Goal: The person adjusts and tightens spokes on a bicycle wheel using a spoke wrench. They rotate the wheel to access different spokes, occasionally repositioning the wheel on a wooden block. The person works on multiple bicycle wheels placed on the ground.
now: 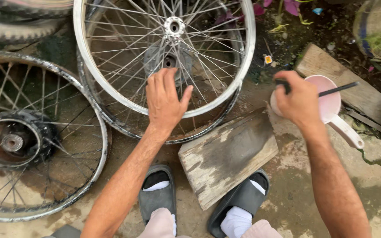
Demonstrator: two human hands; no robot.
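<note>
A: Slippers (157, 198) and white socks at bottom centre, closest to camera; person squats over a worn wooden board (228, 154) just ahead of the feet.

B: Hands?

A: Left hand (165, 99), centre frame, lies flat on the silver spoked wheel (111, 90), fingers together and pointing up-frame, thumb splayed right. Not gripping, just pressing the rim and spokes, likely to steady it. Forearm comes straight up from lower left.

B: Wheel where?

A: Top centre, stacked on a darker rim. A second, rusty wheel (36, 141) lies flat on the left.

B: Right hand?

A: Right hand (298, 101), centre right, closed round a dark-handled tool (338, 89), its thin end poking right. Wrist is bent inward, held over a pink scoop (331, 108), probably so the tool can dip into it. Contents hidden.
</note>
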